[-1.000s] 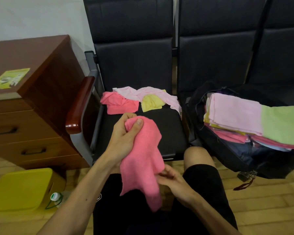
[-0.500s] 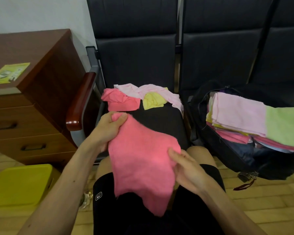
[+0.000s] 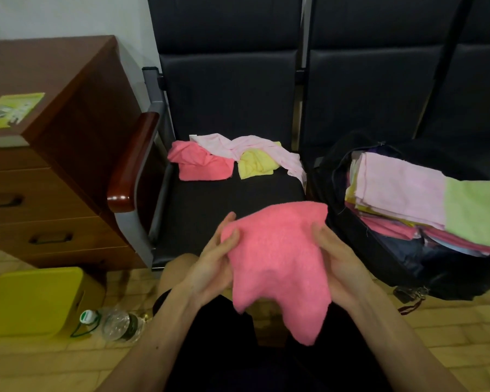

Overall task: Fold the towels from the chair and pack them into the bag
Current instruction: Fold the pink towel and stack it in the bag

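A pink towel (image 3: 277, 258) hangs spread between both hands above my lap. My left hand (image 3: 212, 264) grips its upper left edge and my right hand (image 3: 337, 261) grips its upper right edge. On the black chair seat (image 3: 238, 199) lie a crumpled pink towel (image 3: 201, 165), a pale pink towel (image 3: 249, 145) and a yellow towel (image 3: 253, 165). On the seat to the right stands the open dark bag (image 3: 408, 261) with a stack of folded towels (image 3: 402, 190), pale pink and green on top.
A wooden drawer cabinet (image 3: 54, 154) stands at the left beside the chair's wooden armrest (image 3: 133, 162). On the floor lie a yellow box (image 3: 31, 301) and a plastic bottle (image 3: 111, 323). My knees are in front of the seat.
The towel went from bunched in my left hand to spread out. My right hand moved up from the lower edge to the top right corner, and both hands now hold it wide.
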